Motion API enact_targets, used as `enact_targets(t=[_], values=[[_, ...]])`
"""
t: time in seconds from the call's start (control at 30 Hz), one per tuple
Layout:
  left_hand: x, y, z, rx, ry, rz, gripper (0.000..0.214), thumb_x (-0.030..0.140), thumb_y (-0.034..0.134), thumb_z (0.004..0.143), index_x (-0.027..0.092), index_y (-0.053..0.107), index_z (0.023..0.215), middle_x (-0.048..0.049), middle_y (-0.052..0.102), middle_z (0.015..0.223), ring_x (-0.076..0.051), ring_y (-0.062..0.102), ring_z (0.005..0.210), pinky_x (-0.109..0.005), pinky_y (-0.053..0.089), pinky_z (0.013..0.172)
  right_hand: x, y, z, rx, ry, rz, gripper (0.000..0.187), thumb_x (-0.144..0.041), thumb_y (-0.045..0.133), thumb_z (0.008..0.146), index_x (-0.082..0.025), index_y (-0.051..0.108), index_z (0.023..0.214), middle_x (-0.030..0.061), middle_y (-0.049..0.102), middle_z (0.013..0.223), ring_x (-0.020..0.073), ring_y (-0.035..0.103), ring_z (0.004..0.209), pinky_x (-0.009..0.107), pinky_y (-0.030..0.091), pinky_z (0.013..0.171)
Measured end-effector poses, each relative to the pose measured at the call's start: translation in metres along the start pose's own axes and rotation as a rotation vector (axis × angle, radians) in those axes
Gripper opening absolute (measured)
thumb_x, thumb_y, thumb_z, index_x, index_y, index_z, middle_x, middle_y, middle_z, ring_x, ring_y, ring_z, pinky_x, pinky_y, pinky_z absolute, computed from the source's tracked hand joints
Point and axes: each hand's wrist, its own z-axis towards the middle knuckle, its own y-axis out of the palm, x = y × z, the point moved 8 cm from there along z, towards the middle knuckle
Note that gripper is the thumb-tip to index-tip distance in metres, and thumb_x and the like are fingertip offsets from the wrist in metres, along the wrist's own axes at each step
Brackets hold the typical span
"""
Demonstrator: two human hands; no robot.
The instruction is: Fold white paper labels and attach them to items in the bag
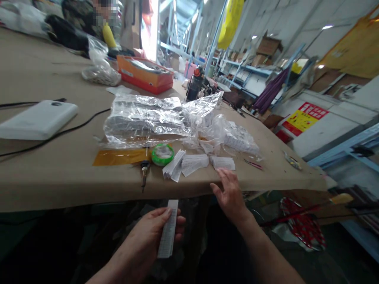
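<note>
My left hand [160,225] grips a thin stack of white printed paper strips [169,232], below the table's front edge. On the tabletop, my right hand [229,193] has its fingers stretched out; the fingertips reach the near edge of a small pile of white strips [222,162]. Whether they press on it, I cannot tell. To its left lie two fanned piles of strips, a middle pile [194,163] and a slanted pile [174,165]. A green round container [162,154] with whitish contents sits beside them. Left of that, a soldering iron [144,173] points toward the edge.
Clear plastic bags [145,118] spread behind the piles, with amber film [118,157] in front. An orange box [145,75] and a dark bottle [194,85] stand farther back. A white device [38,118] and black cable lie left; red tweezers [253,164] lie right. A person sits across the table.
</note>
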Motion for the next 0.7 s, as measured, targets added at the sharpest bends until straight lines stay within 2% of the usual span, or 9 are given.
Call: enact_targets(t=[0.07, 0.17, 0.23, 0.43, 0.57, 0.7], values=[[0.000, 0.000, 0.001, 0.018, 0.009, 0.022, 0.007, 0.016, 0.059, 0.081, 0.010, 0.061, 0.082, -0.0121, 0.071, 0.073, -0.014, 0.064, 0.052, -0.026, 0.053, 0.052, 0.034, 0.005, 0.004, -0.062, 0.091, -0.169, 0.055, -0.042, 0.054, 0.086, -0.009, 0.046, 0.128, 0.0204, 0.051, 0.125, 0.0358, 0.043, 0.119, 0.057, 0.039, 0.096], [-0.002, 0.001, 0.003, 0.004, 0.015, 0.027, 0.006, 0.015, 0.059, 0.081, 0.009, 0.061, 0.082, -0.0124, 0.071, 0.074, -0.015, 0.064, 0.053, -0.026, 0.053, 0.053, 0.054, 0.015, 0.000, -0.163, 0.096, -0.257, 0.055, -0.048, 0.053, 0.085, -0.013, 0.048, 0.128, 0.0172, 0.050, 0.129, 0.0367, 0.042, 0.120, 0.056, 0.040, 0.094], [-0.004, 0.001, 0.004, 0.000, 0.008, 0.027, 0.007, 0.015, 0.059, 0.081, 0.009, 0.061, 0.082, -0.0122, 0.071, 0.072, -0.014, 0.063, 0.052, -0.026, 0.052, 0.051, 0.054, 0.016, -0.004, -0.171, 0.061, -0.238, 0.051, -0.047, 0.053, 0.085, -0.017, 0.050, 0.126, 0.0142, 0.052, 0.127, 0.0337, 0.043, 0.119, 0.052, 0.039, 0.095], [-0.005, 0.001, 0.004, -0.004, 0.003, 0.034, 0.006, 0.014, 0.060, 0.080, 0.009, 0.062, 0.081, -0.0115, 0.071, 0.070, -0.014, 0.062, 0.049, -0.025, 0.051, 0.049, 0.054, 0.006, -0.003, -0.161, 0.049, -0.065, 0.032, -0.037, 0.059, 0.084, -0.017, 0.060, 0.108, 0.0108, 0.060, 0.110, 0.0261, 0.053, 0.105, 0.043, 0.043, 0.091], [-0.008, 0.001, 0.007, -0.014, -0.001, 0.039, 0.006, 0.015, 0.061, 0.080, 0.009, 0.062, 0.082, -0.0114, 0.071, 0.071, -0.014, 0.063, 0.051, -0.025, 0.052, 0.050, 0.057, 0.003, 0.012, -0.231, 0.001, -0.039, 0.042, -0.038, 0.062, 0.082, -0.016, 0.056, 0.117, 0.0112, 0.060, 0.112, 0.0265, 0.053, 0.106, 0.042, 0.043, 0.092], [-0.011, -0.001, 0.010, -0.021, -0.001, 0.045, 0.011, 0.019, 0.061, 0.080, 0.009, 0.062, 0.084, -0.0111, 0.071, 0.074, -0.014, 0.063, 0.053, -0.026, 0.053, 0.053, 0.052, 0.005, 0.023, -0.324, -0.100, -0.079, 0.023, -0.031, 0.057, 0.086, -0.020, 0.064, 0.106, 0.0076, 0.063, 0.103, 0.0212, 0.057, 0.097, 0.033, 0.046, 0.086]])
